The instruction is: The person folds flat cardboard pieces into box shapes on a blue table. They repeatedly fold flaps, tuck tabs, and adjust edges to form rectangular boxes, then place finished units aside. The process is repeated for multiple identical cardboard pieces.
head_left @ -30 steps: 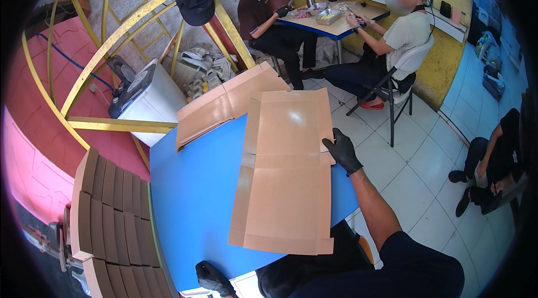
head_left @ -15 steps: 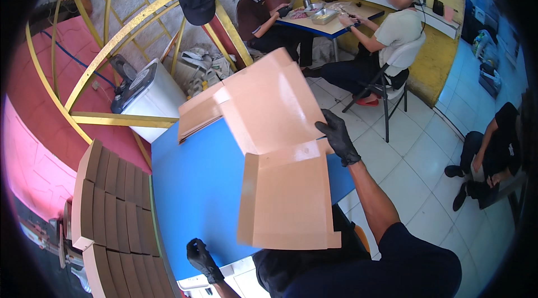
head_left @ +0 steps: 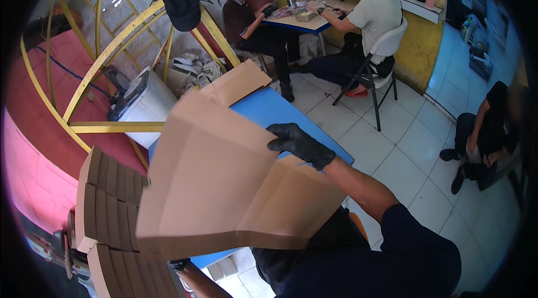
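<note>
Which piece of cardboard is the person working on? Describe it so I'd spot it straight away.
Start at the blue table. Lifted above it is a big flat cardboard sheet, creased into panels, gripped at its upper edge by the black-gloved right hand. Unlike the cardboard stack lying on the table's far end, it is in the air and partly bent.

Flat brown cardboard box blank (head_left: 218, 186), creased, lifted tilted above blue table
</note>
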A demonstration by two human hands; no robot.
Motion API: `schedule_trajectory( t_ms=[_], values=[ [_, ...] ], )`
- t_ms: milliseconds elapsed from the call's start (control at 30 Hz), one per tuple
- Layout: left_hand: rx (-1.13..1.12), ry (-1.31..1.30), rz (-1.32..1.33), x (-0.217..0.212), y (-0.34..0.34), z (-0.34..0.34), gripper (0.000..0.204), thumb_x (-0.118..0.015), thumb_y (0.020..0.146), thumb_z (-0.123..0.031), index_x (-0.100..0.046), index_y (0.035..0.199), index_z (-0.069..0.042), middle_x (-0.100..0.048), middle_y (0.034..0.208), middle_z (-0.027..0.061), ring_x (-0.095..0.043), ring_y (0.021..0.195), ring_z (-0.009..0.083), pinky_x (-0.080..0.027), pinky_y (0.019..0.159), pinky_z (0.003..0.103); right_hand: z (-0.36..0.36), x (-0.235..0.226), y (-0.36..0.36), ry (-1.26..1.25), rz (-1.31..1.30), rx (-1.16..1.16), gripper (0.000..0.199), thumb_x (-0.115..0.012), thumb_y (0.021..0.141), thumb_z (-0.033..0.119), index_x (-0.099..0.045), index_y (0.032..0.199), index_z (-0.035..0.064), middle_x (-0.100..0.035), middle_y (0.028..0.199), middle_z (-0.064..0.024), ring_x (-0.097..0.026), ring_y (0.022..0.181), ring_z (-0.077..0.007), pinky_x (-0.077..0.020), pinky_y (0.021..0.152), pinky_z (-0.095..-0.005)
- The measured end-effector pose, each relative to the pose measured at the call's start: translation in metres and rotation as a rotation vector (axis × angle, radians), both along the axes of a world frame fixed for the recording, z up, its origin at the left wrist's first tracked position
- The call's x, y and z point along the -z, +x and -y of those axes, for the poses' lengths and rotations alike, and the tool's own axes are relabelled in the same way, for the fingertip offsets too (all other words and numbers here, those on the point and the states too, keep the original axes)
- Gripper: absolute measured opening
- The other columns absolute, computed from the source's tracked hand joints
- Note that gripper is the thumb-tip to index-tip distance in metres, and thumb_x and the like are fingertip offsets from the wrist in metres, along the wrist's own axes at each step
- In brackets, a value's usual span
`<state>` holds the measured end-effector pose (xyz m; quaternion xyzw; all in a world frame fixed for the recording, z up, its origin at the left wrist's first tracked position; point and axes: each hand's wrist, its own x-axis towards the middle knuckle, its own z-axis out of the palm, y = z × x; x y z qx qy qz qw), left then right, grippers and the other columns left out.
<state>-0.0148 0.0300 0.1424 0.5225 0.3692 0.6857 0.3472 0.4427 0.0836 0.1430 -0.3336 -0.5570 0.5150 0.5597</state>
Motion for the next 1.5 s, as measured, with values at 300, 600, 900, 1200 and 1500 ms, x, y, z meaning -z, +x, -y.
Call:
schedule_trajectory(
  t_ms=[300,600,900,1200,1500],
  values=[
    [0.394,0.082,0.260,-0.044,0.004,0.027,0.059,-0.060,0.104,-0.041,-0.052,0.148,-0.004,-0.055,0.146,0.0168,-0.054,0.133,0.0262,-0.048,0.107,0.050,-0.018,0.013,0.004,0.069,0.047,0.027,0.030,-0.075,0.091,0.001,-0.070,0.120,-0.0031,-0.075,0.111,-0.0045,-0.065,0.100,-0.0099,-0.0526,0.092,-0.0284],
    [-0.493,0.060,-0.083,-0.079,0.041,0.016,0.028,-0.076,0.095,-0.014,-0.071,0.117,0.004,-0.074,0.106,0.0111,-0.067,0.095,0.0182,-0.053,0.086,0.032,-0.001,-0.050,-0.031,0.594,0.603,0.727,0.079,-0.077,0.090,0.015,-0.037,0.158,0.0074,-0.040,0.156,-0.0230,-0.044,0.142,-0.0348,-0.0391,0.116,-0.0457],
    [-0.245,0.170,-0.573,-0.151,0.070,0.030,0.020,-0.073,0.094,-0.006,-0.074,0.111,0.004,-0.074,0.098,0.0087,-0.065,0.088,0.0175,-0.051,0.084,0.033,0.029,-0.165,-0.122,1.303,0.849,0.753,0.068,-0.074,0.081,0.022,-0.054,0.145,0.0097,-0.056,0.135,-0.0291,-0.052,0.132,-0.0477,-0.0326,0.109,-0.0765],
    [-0.063,0.197,-0.477,-0.149,0.077,0.033,0.020,-0.071,0.085,-0.009,-0.075,0.102,0.003,-0.075,0.099,0.0144,-0.068,0.091,0.0227,-0.053,0.087,0.038,0.032,-0.134,-0.131,1.447,0.910,0.706,0.016,-0.067,0.082,0.019,-0.059,0.086,0.0060,-0.055,0.073,-0.0075,-0.063,0.068,-0.0234,-0.0479,0.055,-0.0408],
    [0.031,0.126,-0.365,-0.142,0.070,0.019,0.017,-0.063,0.076,-0.007,-0.073,0.087,0.001,-0.076,0.099,0.0207,-0.070,0.090,0.0266,-0.054,0.088,0.039,0.024,-0.116,-0.143,1.145,0.674,0.284,0.030,-0.064,0.095,0.032,-0.058,0.085,0.0045,-0.048,0.059,-0.0089,-0.055,0.051,-0.0237,-0.0428,0.047,-0.0397]
  ],
)
